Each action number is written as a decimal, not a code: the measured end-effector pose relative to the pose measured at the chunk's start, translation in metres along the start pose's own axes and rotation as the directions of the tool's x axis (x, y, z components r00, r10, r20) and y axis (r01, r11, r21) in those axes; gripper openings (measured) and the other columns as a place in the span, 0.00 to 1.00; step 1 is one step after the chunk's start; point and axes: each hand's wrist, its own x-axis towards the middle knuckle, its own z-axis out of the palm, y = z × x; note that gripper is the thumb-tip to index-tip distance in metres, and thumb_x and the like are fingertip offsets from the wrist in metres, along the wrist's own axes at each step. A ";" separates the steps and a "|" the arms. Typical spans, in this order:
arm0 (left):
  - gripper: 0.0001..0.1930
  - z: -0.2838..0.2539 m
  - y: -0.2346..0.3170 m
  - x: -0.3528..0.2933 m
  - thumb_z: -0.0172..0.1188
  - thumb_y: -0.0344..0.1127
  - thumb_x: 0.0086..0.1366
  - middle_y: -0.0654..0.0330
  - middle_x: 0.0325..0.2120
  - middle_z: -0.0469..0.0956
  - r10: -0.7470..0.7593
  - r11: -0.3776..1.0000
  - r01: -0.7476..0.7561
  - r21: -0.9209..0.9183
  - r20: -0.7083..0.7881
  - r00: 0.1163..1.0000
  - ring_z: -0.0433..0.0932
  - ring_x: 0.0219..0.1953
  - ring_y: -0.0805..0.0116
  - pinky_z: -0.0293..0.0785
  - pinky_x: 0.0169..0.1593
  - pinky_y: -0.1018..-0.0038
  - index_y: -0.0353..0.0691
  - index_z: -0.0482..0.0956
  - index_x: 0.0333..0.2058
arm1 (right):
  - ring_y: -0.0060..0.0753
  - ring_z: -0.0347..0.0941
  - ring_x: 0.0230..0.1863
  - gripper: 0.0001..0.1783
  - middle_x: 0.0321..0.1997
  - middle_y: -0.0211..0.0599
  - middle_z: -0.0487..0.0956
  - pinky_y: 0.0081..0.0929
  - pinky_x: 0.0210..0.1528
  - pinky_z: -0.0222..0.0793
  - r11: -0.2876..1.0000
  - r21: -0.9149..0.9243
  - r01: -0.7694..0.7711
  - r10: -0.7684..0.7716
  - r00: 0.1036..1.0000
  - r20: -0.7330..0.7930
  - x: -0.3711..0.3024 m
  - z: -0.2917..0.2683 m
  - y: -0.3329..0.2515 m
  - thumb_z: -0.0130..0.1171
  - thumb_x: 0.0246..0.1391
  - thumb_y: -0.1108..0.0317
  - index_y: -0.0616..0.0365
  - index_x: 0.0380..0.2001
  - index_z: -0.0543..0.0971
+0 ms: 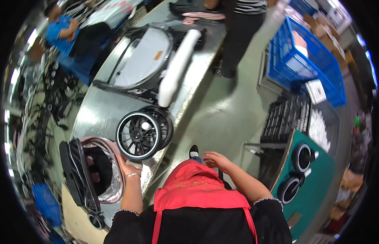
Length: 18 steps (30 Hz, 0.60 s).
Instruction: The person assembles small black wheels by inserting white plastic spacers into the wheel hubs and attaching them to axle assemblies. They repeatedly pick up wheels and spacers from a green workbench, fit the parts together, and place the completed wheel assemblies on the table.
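At the near left of the tabletop [89, 116] stood a wide-mouthed black and pink bag [87, 185] with a shiny silver lining [116, 179]. The wall appeared soft and the rim semi-stiff; the bag was judged light, liable to sag if lifted by one side. The rim was the sound place for a hold; the lining looked slick and easily creased.

The left hand [127, 166] lay along the right side of the bag, fingers at the rim. Whether they gripped it could not be told. A small pale item [136, 164] showed at this hand; whether held or worn was unclear.

At the near right, a green board [315, 191] carried two small wheels [302, 157]. The right hand [217, 160] was released, fingers extended above the floor [214, 122], with nothing in it.

Just beyond the left hand, at the right edge of the tabletop, a wheel pair [138, 135] with black spokes and pale rims lay overlapped. These were judged rigid and heavier than the bag, apt to slide on the smooth metal; the tyre edge offered a firm hold.

Farther off lay a frame with a grey fabric panel [144, 61] and, on its right, a blurred white roll [179, 67].
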 end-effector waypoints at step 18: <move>0.39 0.053 0.008 0.025 0.37 0.78 0.58 0.66 0.45 0.79 -0.003 0.956 0.040 0.292 -0.124 0.992 0.76 0.35 0.60 0.67 0.31 0.63 0.55 0.75 0.52 | 0.36 0.78 0.44 0.26 0.52 0.45 0.78 0.28 0.42 0.75 0.482 0.730 0.484 0.116 0.791 -0.601 -0.116 -0.027 0.281 0.60 0.57 0.56 0.56 0.55 0.69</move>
